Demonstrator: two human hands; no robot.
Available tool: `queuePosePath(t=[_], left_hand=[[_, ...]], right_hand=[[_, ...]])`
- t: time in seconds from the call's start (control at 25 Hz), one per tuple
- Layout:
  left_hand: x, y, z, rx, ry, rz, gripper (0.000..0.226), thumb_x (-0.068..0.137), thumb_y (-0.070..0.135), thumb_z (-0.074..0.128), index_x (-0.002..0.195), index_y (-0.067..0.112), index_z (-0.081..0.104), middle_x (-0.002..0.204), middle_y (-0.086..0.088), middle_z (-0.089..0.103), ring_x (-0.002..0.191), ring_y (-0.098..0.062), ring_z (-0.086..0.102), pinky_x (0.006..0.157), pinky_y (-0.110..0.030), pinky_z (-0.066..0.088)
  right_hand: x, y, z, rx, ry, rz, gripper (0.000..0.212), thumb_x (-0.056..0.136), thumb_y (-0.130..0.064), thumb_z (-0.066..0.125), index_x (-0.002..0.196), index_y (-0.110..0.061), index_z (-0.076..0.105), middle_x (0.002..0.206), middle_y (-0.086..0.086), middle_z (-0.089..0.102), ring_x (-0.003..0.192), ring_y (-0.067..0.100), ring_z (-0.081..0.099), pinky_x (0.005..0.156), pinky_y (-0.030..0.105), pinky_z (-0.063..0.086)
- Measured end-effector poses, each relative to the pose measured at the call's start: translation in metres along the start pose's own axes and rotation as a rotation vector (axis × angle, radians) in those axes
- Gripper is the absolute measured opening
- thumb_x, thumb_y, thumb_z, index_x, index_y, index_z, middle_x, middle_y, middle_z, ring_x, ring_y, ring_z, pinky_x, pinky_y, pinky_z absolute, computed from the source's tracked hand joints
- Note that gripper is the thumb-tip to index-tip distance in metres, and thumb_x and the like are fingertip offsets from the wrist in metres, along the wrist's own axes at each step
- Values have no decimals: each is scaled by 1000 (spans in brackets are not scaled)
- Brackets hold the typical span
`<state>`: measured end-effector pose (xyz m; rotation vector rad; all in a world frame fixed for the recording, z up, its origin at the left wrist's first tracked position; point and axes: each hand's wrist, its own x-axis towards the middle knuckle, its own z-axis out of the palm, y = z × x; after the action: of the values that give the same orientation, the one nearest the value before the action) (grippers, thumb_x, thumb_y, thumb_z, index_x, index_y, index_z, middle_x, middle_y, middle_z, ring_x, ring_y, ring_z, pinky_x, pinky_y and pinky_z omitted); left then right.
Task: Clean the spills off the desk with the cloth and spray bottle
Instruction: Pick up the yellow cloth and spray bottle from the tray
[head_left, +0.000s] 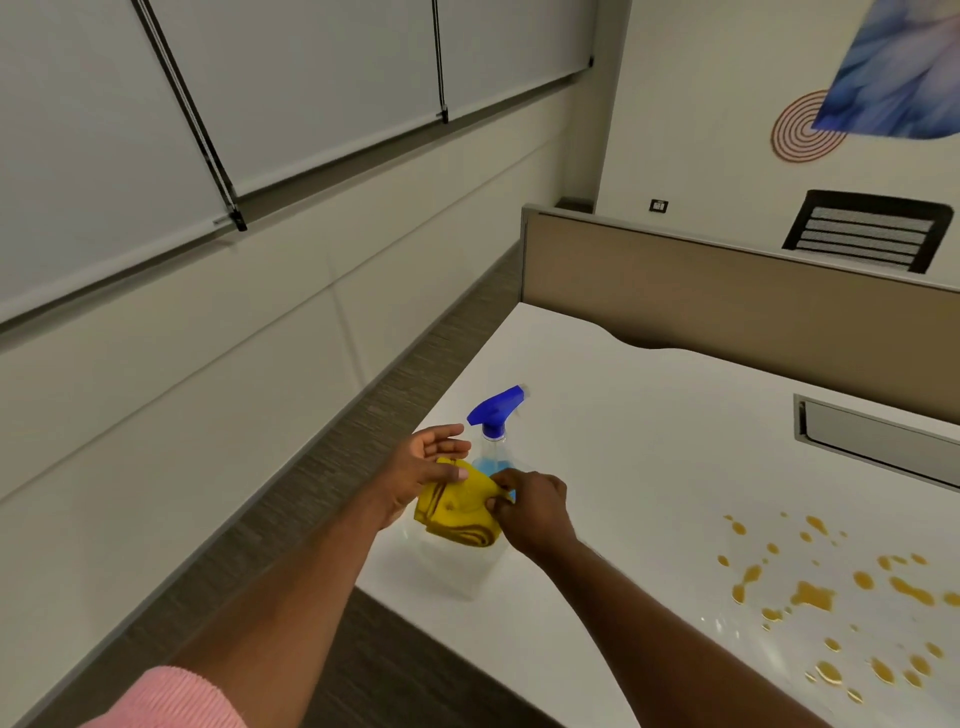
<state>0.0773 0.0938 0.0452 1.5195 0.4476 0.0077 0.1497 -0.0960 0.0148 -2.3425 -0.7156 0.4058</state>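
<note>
A folded yellow cloth (460, 512) is held just above the left end of the white desk (649, 441). My right hand (535, 512) pinches the cloth's right edge. My left hand (428, 467) has its fingers spread, with the thumb pressed on the cloth's top. Right behind the cloth stands a clear spray bottle (496, 431) with a blue trigger head and blue liquid; its lower part is hidden by the cloth. Orange spills (810, 592) dot the desk at the right, apart from both hands.
A tan partition panel (727, 301) runs along the desk's far side. A grey cable tray slot (878, 441) is set into the desk at the right. The desk's left edge drops to dark carpet (337, 493) beside a pale wall. A black chair back (867, 228) shows beyond the partition.
</note>
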Motion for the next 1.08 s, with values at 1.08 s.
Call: queuePosePath(t=[1.08], left_hand=[[19,-18,-15,193,151,-12,56,80,10,82,127,31,61,107,6,74,97,-12,70,64,-16,56]], right_hand=[[25,-15,4,152,373,84,104,75,-75,68,156,-28,24,164,-2,32,146,21,36,114,43,38]])
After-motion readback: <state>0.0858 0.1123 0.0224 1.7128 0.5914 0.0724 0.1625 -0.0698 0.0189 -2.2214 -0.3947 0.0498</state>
